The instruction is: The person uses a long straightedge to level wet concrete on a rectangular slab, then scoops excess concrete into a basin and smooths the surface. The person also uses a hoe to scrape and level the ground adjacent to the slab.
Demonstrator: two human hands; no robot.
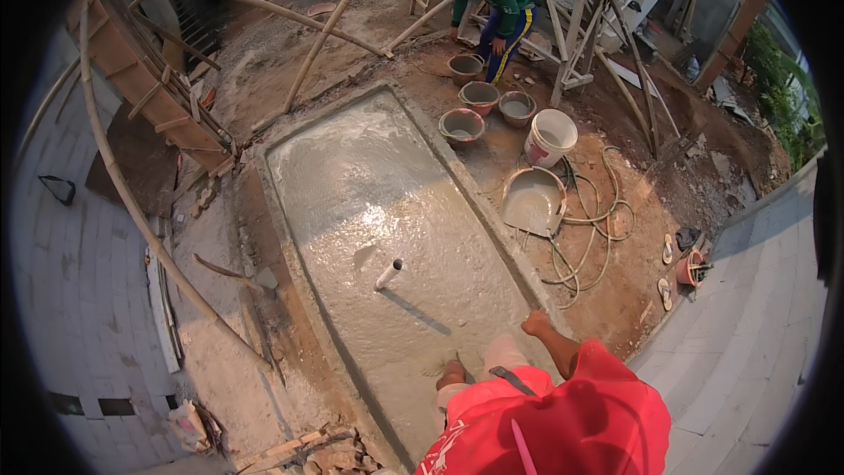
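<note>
My right hand [535, 322] hangs at the inner side of the concrete curb [475, 202], fingers loosely curled, with nothing visible in it; I cannot tell whether it touches the curb. My left hand is out of view. Below me, my bare foot [451, 373] stands in the wet grey screed [352, 189] filling the rectangular bed. A short upright grey pipe [388, 276] pokes out of the screed. My red shirt covers the lower right.
Beyond the curb stand several mortar buckets [479, 97], a white pail [550, 136], a cut container [534, 202] and coiled hoses [607, 229]. A co-worker [492, 0] in green bends behind them. Bamboo poles [141, 202] lean left. Sandals [665, 293] lie right.
</note>
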